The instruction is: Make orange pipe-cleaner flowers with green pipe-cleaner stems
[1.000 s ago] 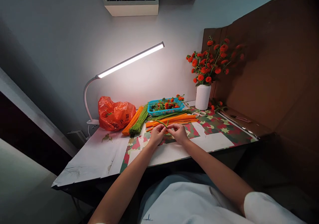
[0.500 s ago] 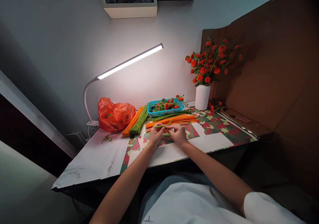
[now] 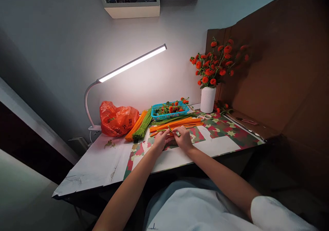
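Over the front half of the table, my left hand [image 3: 160, 139] and my right hand [image 3: 184, 138] are close together, fingers pinched. Between their fingertips is a green pipe cleaner [image 3: 170, 129], bent, with a short end pointing up. Part of it is hidden behind my fingers. Just beyond my hands lie loose orange pipe cleaners [image 3: 189, 122] in a pile. Farther left, a green bundle of pipe cleaners [image 3: 143, 128] rests beside an orange bundle [image 3: 133, 130].
A blue basket [image 3: 157, 116] holds orange flowers with green stems. At the back right stands a white ribbed vase [image 3: 208, 100] of similar flowers. Left are a red plastic bag [image 3: 117, 119] and a lit lamp [image 3: 133, 63]. Tape rolls [image 3: 207, 117] and pliers [image 3: 248, 121] lie right.
The green pipe cleaner, earlier stretched fairly level between my hands, is now bent with an end upward. My right fingers have shifted and curled around it. The view has moved slightly.
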A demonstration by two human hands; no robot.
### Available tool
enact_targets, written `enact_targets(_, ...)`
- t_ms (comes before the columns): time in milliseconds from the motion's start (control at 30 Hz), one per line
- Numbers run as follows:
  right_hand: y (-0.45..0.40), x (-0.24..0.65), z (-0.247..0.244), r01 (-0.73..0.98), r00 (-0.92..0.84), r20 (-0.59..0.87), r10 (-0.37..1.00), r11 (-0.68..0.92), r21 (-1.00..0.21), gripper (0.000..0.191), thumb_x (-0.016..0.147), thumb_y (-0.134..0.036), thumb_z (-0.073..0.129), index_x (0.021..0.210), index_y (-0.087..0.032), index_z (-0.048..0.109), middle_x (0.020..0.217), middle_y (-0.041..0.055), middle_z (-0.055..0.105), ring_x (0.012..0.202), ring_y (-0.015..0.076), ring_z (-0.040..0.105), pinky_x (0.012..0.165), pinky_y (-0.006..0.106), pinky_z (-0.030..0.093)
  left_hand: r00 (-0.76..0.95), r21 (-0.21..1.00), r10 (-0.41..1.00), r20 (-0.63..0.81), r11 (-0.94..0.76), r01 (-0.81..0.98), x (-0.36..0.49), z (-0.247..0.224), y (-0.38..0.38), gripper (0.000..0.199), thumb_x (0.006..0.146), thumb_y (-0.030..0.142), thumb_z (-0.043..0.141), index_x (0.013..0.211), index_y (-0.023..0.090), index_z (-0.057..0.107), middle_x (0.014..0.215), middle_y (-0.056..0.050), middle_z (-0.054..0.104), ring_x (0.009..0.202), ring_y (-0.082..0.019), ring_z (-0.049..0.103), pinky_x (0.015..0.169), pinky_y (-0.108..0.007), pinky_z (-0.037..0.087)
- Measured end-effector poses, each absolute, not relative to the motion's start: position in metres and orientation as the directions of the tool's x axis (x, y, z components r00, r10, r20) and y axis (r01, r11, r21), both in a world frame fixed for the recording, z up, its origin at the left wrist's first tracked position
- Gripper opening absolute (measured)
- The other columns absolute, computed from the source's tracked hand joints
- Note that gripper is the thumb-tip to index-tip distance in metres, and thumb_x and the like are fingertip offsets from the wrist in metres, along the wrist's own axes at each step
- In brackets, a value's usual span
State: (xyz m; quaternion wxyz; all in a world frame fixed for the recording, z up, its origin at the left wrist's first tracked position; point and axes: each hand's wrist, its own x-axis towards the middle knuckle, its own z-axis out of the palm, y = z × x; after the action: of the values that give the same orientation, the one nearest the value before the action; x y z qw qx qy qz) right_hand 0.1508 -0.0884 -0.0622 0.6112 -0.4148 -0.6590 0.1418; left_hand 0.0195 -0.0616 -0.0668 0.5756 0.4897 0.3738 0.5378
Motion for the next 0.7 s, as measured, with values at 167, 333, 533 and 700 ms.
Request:
enact_targets(167,-0.087,0.150,-0.064,0.266,0.169,0.618,0.768,0.568,-0.779,0.004,0.071,-0.018,0.060,0.069,-0.020,0.062,0.068,0.0012,0.059,0.066,0.0169,0.047,0.065,0.029,0.036,0.119,0.965,0.981,0.153,-0.122,-0.230,0.020,-0.064,-0.065,0.040,0.057,0.048,0.079,0.071,0.013,0.066,0.071,-0.007,0.069,0.068,-0.019,0.067,0.071,-0.034,0.056)
enact_targets(333,-0.078,0.144,-0.069,0.036,0.219,0.476,0.852,0.481,-0.876,0.018,0.067,-0.033,0.069,0.067,-0.021,0.055,0.063,-0.0022,0.055,0.055,0.0117,0.040,0.055,0.025,0.032,0.011,0.943,0.952,0.304,-0.300,-0.146,0.021,-0.064,-0.066,0.034,0.061,0.048,0.076,0.070,0.015,0.069,0.069,-0.006,0.070,0.069,-0.020,0.067,0.070,-0.033,0.055)
enact_targets(533,-0.067,0.141,-0.072,-0.287,0.123,0.277,0.953,0.302,-0.909,0.048,0.055,-0.052,0.076,0.062,-0.022,0.039,0.060,-0.0046,0.049,0.054,0.0094,0.045,0.052,0.023,0.037,-0.107,0.851,0.846,0.523,-0.526,-0.002,0.023,-0.062,-0.070,0.025,0.067,0.043,0.073,0.069,0.018,0.067,0.081,-0.007,0.068,0.079,-0.020,0.066,0.068,-0.031,0.055)
enact_targets(700,-0.065,0.147,-0.069,-0.328,-0.061,0.188,0.980,0.158,-0.931,0.041,0.059,-0.045,0.077,0.063,-0.020,0.045,0.056,-0.0039,0.049,0.047,0.0086,0.044,0.047,0.024,0.039,-0.097,0.797,0.792,0.603,-0.603,0.038,0.024,-0.056,-0.076,0.022,0.069,0.041,0.072,0.067,0.020,0.066,0.090,-0.008,0.066,0.087,-0.022,0.064,0.067,-0.032,0.056)
